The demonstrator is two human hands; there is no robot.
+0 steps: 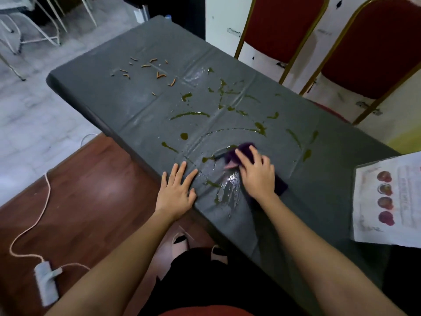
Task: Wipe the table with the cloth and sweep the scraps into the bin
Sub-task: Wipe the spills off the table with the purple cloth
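Observation:
A long table (114, 92) under a grey plastic cover carries green sauce smears (190, 114) over its middle and several orange scraps (160, 75) at the far left end. My right hand (256, 173) presses a dark purple cloth (245, 151) flat onto the cover near the front edge, amid wet streaks. My left hand (176, 189) lies flat on the cover at the front edge, fingers spread, holding nothing. No bin is in view.
A printed sheet with round red pictures (387, 199) lies on the table's right end. Two red chairs with gold frames (284, 26) stand behind the table. A power strip with its cable (45, 281) lies on the wooden floor at left. My feet are below the table edge.

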